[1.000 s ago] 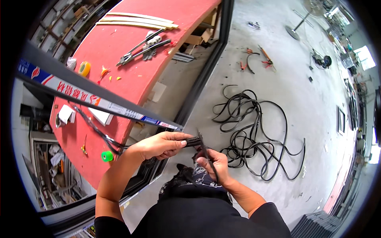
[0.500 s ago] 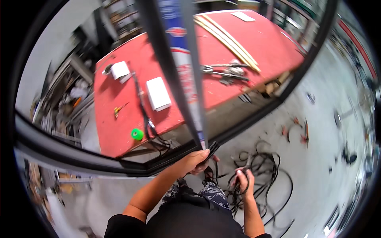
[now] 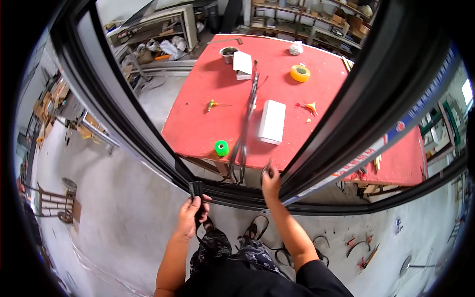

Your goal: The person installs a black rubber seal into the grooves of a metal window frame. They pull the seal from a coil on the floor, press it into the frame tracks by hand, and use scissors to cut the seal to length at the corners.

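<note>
A big red table (image 3: 188,131) is set on a smooth grey floor (image 3: 128,198). Brown shelves (image 3: 282,22) are seen behind it, loaded with boxes (image 3: 339,20). A bench (image 3: 153,25) is placed at the back left, near a pale wall (image 3: 123,10). Bright light is let in by a window (image 3: 467,91) far right.

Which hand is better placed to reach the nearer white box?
Probably the right hand: it reaches toward the red table, close below the white box in view, though whether it holds anything is unclear. The left hand is farther away, gripping black strips.
</note>
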`<state>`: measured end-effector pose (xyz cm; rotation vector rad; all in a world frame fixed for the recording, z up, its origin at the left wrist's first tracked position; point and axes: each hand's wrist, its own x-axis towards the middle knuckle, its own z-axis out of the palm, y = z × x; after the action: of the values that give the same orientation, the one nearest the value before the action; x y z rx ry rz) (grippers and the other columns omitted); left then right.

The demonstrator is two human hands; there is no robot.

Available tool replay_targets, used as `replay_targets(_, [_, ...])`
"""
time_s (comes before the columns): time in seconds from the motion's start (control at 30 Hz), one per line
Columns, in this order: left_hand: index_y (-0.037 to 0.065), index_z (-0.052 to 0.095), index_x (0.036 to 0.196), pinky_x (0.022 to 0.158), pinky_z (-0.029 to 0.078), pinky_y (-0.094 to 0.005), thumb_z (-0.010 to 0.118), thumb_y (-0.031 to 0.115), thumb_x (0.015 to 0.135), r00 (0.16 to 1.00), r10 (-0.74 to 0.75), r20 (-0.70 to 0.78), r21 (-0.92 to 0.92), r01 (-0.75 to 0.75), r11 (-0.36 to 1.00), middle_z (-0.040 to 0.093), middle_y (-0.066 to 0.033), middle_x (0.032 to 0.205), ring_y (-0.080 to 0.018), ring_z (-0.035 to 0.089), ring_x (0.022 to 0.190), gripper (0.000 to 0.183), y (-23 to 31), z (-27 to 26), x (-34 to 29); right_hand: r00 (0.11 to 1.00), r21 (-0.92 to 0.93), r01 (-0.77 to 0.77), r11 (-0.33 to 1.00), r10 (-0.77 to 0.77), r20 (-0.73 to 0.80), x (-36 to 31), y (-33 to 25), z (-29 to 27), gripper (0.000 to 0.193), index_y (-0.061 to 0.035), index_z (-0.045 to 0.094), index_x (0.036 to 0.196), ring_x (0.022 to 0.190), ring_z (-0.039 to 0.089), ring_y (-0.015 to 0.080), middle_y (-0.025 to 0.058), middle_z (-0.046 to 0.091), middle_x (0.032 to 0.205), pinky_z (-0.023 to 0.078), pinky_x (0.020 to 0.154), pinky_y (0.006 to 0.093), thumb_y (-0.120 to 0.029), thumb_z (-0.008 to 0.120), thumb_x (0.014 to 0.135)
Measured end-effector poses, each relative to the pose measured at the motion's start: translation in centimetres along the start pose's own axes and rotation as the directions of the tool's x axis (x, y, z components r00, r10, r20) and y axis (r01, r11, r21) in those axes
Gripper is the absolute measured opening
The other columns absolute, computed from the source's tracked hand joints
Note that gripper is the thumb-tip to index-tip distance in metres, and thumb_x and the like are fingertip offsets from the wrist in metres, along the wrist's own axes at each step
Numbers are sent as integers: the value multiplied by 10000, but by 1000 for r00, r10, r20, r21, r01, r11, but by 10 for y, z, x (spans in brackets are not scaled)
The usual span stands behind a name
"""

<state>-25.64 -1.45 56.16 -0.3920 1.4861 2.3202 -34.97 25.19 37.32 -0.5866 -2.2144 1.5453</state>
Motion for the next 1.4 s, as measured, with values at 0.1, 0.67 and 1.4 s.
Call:
replay_targets(0.1, [3, 565, 1081, 570, 405, -248, 486, 297, 973, 997, 64, -38, -39, -65, 997, 599, -57, 794, -114, 513, 658, 322, 15, -12, 1, 980, -162, 105, 981, -129, -151, 73, 8, 5, 348, 45, 601, 1037, 851, 616, 330, 199, 634, 877, 470, 806, 403, -176, 646, 773])
replay_targets(0.67, [-13, 623, 991, 710, 445, -221, 518, 268, 971, 934, 341, 108, 227, -358, 906, 604, 2, 841, -58, 518, 772, 300, 99, -64, 61, 863, 409, 42, 912, -239, 444, -82, -265, 87, 178, 36, 603, 887, 674, 508, 46, -6, 565, 734, 445, 595, 214, -79, 719, 816])
replay_targets(1.4, [64, 516, 759, 406, 317, -216, 635, 127, 852, 970, 192, -148, -54, -201, 978, 474, 12, 596, -70, 437, 470, 164, 108, -49, 153, 619, 304, 617, 726, -686, 382, -61, -314, 8, 167, -13, 599, 883, 699, 649, 214, 119, 655, 848, 502, 584, 289, 77, 656, 753])
